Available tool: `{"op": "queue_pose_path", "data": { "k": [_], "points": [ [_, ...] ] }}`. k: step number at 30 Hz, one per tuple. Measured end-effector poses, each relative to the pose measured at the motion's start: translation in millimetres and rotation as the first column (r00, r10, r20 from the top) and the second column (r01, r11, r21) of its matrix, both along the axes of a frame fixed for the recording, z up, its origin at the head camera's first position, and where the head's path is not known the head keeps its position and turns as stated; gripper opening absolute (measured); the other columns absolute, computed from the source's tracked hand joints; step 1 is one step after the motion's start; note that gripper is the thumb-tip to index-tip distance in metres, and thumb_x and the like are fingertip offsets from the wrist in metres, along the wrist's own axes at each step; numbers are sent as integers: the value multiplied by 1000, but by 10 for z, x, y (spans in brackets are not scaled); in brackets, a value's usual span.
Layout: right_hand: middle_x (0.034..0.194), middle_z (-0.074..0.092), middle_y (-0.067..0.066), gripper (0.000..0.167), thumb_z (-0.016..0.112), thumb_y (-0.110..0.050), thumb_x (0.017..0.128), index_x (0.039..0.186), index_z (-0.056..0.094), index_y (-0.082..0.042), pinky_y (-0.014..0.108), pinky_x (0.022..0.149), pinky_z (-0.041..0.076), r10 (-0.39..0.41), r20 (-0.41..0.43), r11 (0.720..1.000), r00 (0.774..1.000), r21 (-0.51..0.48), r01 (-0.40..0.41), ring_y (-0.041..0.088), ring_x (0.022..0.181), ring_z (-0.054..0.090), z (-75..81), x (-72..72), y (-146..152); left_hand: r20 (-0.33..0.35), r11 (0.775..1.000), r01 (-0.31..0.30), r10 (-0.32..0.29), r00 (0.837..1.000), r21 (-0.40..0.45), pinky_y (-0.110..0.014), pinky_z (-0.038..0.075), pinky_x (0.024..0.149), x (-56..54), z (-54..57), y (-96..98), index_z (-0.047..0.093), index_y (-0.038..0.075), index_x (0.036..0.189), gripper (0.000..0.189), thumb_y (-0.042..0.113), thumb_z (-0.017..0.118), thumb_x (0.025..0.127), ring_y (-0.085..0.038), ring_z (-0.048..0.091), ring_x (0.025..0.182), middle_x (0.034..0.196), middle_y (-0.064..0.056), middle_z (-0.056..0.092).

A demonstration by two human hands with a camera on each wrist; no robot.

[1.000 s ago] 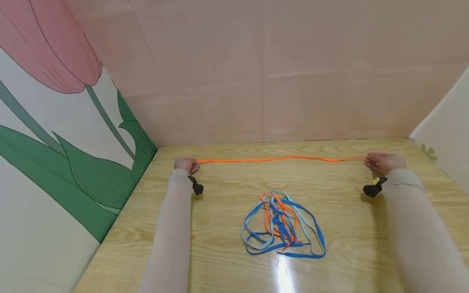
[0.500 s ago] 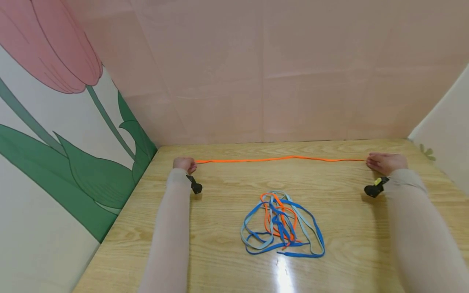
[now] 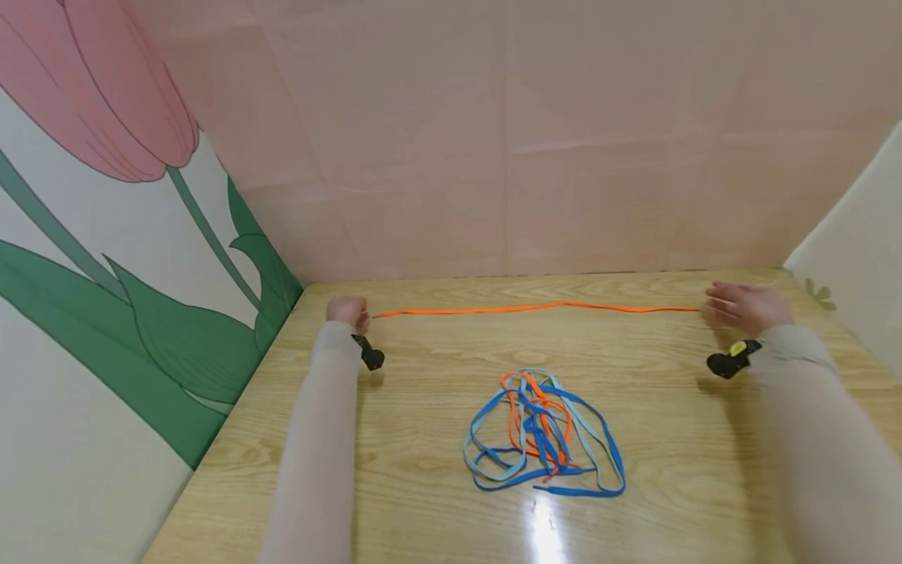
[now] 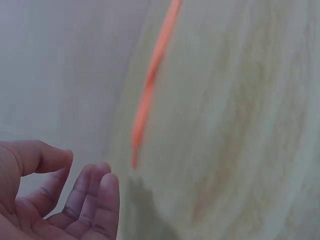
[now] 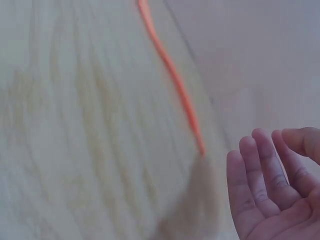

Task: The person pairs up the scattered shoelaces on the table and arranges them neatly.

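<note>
An orange shoelace (image 3: 493, 309) lies stretched nearly straight across the back of the wooden table, with a slight bend right of its middle. Just beyond its left end is my left hand (image 3: 347, 312), fingers loosely bent and holding nothing; the left wrist view shows a gap between the fingertips and the lace's tip (image 4: 134, 162). At the other end my right hand (image 3: 748, 307) hovers with relaxed fingers, apart from the tip (image 5: 202, 150) in the right wrist view. Nearer me lies a tangled pile of blue, light blue and orange shoelaces (image 3: 615, 454).
A pink-covered wall (image 3: 507, 157) rises right behind the table (image 3: 423, 392). On the left stands a panel with a painted tulip (image 3: 127, 102), and a pale wall (image 3: 860, 258) borders the right side. A bright reflection shows on the tabletop near the front.
Both hands have let go of the orange shoelace's ends. The left hand has drawn off to the left, and the right hand has lifted and moved slightly right. The pile has not moved.
</note>
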State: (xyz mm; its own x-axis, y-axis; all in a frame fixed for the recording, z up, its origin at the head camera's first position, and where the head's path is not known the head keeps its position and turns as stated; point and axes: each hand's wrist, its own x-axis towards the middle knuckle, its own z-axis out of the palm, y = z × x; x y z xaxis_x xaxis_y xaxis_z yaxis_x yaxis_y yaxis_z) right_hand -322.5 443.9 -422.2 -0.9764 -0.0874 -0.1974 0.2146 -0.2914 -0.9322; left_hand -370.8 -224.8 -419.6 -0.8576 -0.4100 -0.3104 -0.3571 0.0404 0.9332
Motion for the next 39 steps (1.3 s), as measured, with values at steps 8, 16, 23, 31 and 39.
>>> {"op": "queue_pose_path", "data": {
  "k": [8, 16, 23, 31, 39],
  "points": [
    [96, 69, -13, 20, 52, -13, 100, 99, 68, -24, 20, 77, 55, 86, -162, 987, 983, 151, -61, 2, 89, 66, 273, 67, -440, -108, 988, 144, -137, 985, 63, -34, 52, 91, 130, 378, 343, 58, 1, 125, 32, 13, 57, 96, -16, 60, 82, 106, -10, 61],
    [101, 62, -22, 24, 48, -25, 102, 119, 57, -11, 18, 82, 53, 213, -202, 863, 956, 498, -87, -4, 95, 62, 489, 169, -1051, -136, 926, 375, -366, 920, 44, -35, 51, 93, 251, 620, 731, 57, 1, 126, 30, 14, 53, 99, -22, 61, 97, 102, -5, 58],
    [106, 61, -17, 36, 50, -31, 102, 125, 49, -4, 21, 83, 53, 339, -197, 768, 920, 623, -150, -1, 96, 61, 547, 318, -1529, -169, 834, 548, -551, 817, -66, -31, 55, 78, 467, 724, 1153, 62, 2, 113, 20, 9, 57, 96, -15, 61, 81, 103, -10, 63],
    [110, 64, 1, 38, 54, -30, 100, 121, 52, 2, 30, 86, 55, 439, -149, 683, 886, 696, -222, 10, 97, 63, 416, 530, -1881, -127, 642, 732, -765, 631, -228, -40, 53, 91, 777, 680, 1622, 63, 4, 109, 16, 11, 57, 96, -26, 64, 96, 113, -16, 65],
    [115, 60, 25, 32, 53, -19, 101, 119, 54, 7, 39, 84, 55, 541, -110, 622, 834, 720, -309, 31, 100, 64, 296, 693, -2072, -3, 435, 821, -884, 467, -369, -39, 54, 82, 1035, 424, 1953, 65, 3, 104, 13, 10, 58, 95, -28, 64, 92, 98, -9, 67]
  ]
}}
